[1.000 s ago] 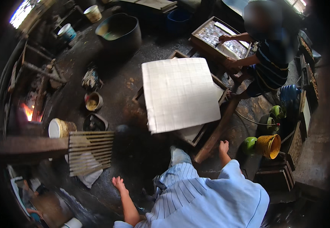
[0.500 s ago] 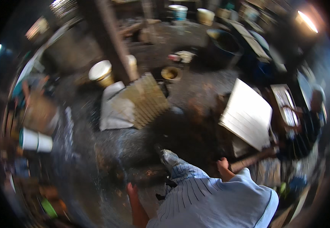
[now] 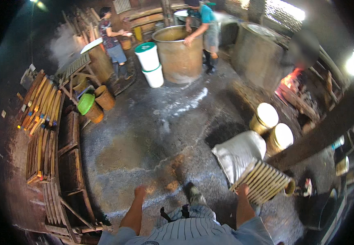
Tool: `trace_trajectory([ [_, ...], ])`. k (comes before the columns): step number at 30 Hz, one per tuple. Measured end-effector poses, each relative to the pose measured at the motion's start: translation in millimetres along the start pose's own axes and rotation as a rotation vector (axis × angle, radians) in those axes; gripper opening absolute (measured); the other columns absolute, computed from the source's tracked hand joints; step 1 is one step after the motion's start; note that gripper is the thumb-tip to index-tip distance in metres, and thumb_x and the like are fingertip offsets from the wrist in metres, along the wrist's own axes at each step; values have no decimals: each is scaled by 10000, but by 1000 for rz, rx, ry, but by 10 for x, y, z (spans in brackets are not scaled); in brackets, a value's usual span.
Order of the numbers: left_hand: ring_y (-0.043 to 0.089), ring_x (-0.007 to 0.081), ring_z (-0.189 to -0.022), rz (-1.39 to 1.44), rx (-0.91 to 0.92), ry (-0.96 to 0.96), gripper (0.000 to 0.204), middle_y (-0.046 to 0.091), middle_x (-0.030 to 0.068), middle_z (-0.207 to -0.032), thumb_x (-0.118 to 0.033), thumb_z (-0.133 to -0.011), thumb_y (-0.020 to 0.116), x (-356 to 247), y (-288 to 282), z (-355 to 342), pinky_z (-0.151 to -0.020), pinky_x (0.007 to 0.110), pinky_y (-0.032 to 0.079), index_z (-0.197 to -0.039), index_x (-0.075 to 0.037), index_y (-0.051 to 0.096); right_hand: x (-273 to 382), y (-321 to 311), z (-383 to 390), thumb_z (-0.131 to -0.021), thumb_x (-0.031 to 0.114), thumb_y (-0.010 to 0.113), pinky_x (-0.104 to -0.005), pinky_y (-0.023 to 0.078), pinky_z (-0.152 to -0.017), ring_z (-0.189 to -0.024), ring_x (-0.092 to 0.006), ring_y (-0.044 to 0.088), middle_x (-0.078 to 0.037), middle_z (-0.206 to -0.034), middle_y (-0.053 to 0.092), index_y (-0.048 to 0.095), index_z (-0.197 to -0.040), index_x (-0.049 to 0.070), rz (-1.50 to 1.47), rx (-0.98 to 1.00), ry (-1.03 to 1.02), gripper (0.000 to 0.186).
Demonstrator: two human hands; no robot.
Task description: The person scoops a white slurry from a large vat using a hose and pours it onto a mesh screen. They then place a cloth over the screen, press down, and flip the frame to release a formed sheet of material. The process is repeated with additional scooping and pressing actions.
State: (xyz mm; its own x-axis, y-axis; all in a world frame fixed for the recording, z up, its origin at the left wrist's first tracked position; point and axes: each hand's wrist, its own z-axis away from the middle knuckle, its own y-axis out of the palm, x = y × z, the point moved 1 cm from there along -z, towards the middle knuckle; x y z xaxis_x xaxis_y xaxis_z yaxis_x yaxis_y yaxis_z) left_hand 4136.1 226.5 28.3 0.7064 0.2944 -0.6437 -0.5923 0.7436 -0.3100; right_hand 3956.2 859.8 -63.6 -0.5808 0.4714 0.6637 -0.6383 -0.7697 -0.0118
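My left hand (image 3: 140,191) hangs low in front of me over the dark, wet floor (image 3: 132,153), touching nothing that I can see. On the other side, my right hand (image 3: 243,190) overlaps the lower left edge of a slatted rack (image 3: 262,182) in the view; whether they touch I cannot tell. The fingers of both hands are too small and foreshortened to make out. Beside the rack lies a full pale sack (image 3: 242,151). One foot (image 3: 196,195) shows between my hands, below my striped clothing (image 3: 185,229).
Two people, one by a white board (image 3: 91,45), one leaning over a large vat (image 3: 181,61), stand ahead. White buckets (image 3: 148,57), lidded tubs (image 3: 266,115), a post (image 3: 307,145) and an open fire (image 3: 290,79) stand around; wooden frames (image 3: 40,106) line the left.
My view has swung left: the sack, slatted rack and post now appear on my right, and the vat and two people ahead. My arms have spread farther apart.
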Motion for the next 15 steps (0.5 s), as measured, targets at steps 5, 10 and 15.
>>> trace_trajectory([
  [5, 589, 233, -859, 140, -230, -423, 334, 608, 54, -949, -308, -864, 634, 455, -623, -118, -753, 382, 488, -1107, -81, 594, 442, 3655, 686, -884, 160, 573, -326, 525, -478, -628, -235, 668, -90, -936, 643, 521, -1173, 93, 310, 736, -174, 302],
  [10, 583, 259, -858, 386, -367, -582, 344, 603, 65, -986, -328, -863, 620, 175, -853, -759, -746, 410, 490, -1114, -95, 587, 221, 6414, 1399, -907, 186, 566, -303, 504, -475, -592, -159, 641, -57, -887, 655, 537, -1202, 65, 821, 1054, -351, 320],
  [15, 577, 285, -857, 526, -354, -660, 354, 597, 76, -1023, -349, -862, 606, -905, -930, -2071, -738, 438, 493, -1122, -110, 580, -178, 7583, 847, -929, 195, 496, -322, 401, -333, -464, -185, 572, -39, -687, 566, 544, -909, 117, 975, 913, -152, 93],
])
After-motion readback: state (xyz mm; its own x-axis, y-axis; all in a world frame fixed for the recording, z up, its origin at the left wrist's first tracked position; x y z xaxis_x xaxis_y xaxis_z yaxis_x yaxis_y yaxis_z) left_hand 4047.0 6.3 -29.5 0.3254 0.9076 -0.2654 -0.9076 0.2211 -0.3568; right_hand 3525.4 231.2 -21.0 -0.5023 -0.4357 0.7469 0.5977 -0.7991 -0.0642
